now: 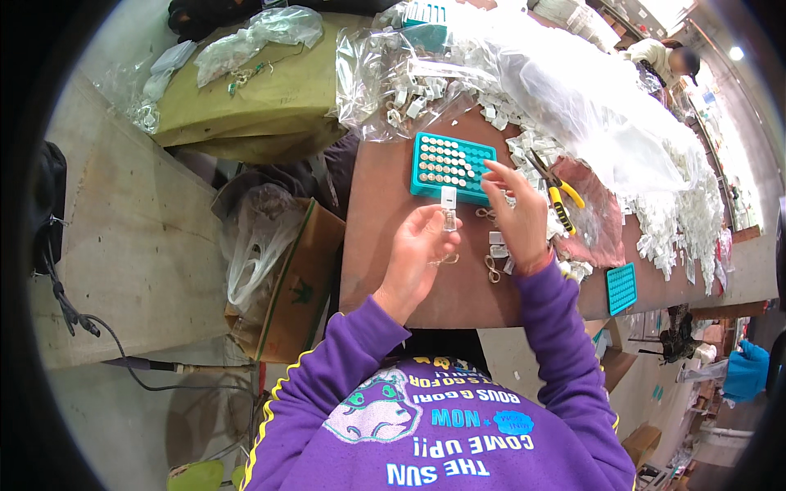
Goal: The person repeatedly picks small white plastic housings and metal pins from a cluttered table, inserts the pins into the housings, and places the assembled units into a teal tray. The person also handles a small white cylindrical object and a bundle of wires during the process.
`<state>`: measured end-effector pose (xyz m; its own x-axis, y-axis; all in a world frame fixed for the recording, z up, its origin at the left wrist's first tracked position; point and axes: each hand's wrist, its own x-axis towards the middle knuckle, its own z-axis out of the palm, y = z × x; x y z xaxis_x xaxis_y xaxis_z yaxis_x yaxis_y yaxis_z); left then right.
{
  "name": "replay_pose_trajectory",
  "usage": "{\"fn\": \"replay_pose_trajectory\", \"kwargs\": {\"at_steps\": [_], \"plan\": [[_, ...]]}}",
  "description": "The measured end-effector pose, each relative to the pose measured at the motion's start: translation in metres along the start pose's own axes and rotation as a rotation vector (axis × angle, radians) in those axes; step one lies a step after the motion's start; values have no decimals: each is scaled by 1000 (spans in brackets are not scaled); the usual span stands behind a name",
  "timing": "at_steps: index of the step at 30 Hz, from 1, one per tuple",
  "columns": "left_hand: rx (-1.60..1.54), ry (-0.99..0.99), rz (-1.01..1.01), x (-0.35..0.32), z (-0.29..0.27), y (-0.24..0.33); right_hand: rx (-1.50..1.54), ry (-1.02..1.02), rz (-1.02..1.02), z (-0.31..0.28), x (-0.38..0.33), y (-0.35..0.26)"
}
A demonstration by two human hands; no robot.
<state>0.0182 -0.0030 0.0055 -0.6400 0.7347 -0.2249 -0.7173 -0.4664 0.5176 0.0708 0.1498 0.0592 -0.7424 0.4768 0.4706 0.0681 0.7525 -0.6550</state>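
Note:
My left hand (pixel 421 250) pinches a small white and clear plastic case (pixel 449 200), held upright just in front of the teal tray. The tray (pixel 421 189) holds rows of round, silvery button cells (pixel 442 160); several slots on its right side show no cells. Over the tray's right edge, my right hand (pixel 524 214) has bent fingers, with thumb and forefinger apart. No object can be made out between them. Below, on the brown table (pixel 381 282), lie small looped cords (pixel 492 268) and white plastic pieces (pixel 497 239), partly under my right hand.
Yellow-handled pliers (pixel 563 204) lie right of my right hand on reddish cloth (pixel 596 209). White plastic parts (pixel 655 225) pile along the far and right side under clear plastic sheeting (pixel 565 74). A second teal tray (pixel 621 289) sits near the right edge. A cardboard box (pixel 304 274) stands left.

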Motion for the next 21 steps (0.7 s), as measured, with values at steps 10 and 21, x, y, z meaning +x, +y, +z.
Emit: {"fn": "replay_pose_trajectory", "kwargs": {"at_steps": [10,21], "plan": [[-38,-39,-8,3,-4,0,-238,-83,-65,24,22,36],[-11,-49,25,2,-3,-3,-4,-179,-217,0,-20,-23]]}}
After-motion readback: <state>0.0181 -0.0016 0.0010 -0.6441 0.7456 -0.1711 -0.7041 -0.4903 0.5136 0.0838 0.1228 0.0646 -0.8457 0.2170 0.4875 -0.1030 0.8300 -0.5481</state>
